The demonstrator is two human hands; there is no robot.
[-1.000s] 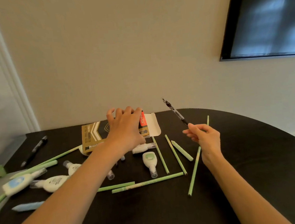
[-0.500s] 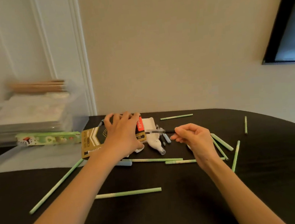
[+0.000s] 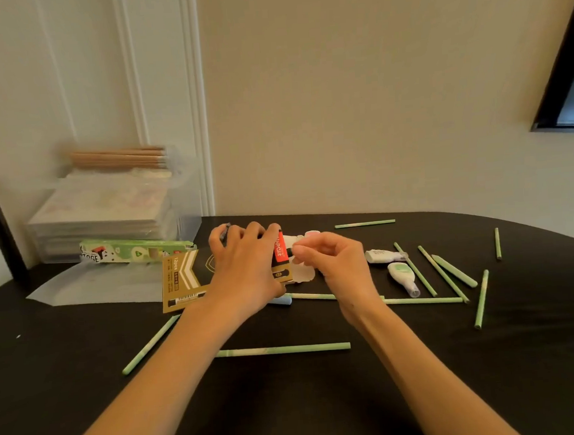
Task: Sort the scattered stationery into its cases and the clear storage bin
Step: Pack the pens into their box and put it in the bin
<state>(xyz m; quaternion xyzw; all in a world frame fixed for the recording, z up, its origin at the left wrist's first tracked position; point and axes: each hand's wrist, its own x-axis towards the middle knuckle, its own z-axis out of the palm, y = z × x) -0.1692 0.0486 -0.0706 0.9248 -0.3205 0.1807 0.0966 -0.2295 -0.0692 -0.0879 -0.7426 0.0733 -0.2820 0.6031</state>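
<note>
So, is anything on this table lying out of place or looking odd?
Yes. Green pencils lie scattered at all angles on the black table, outside their green case. Two correction tapes lie loose among them. Nothing looks damaged or spilled.

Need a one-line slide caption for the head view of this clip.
Left hand holds the gold-and-black pen box on the black table while the right hand works at its open end, green pencils scattered around.

Gold-black pen box (image 3: 187, 280) flat, end flap open, green pencils (image 3: 282, 350) scattered
</note>
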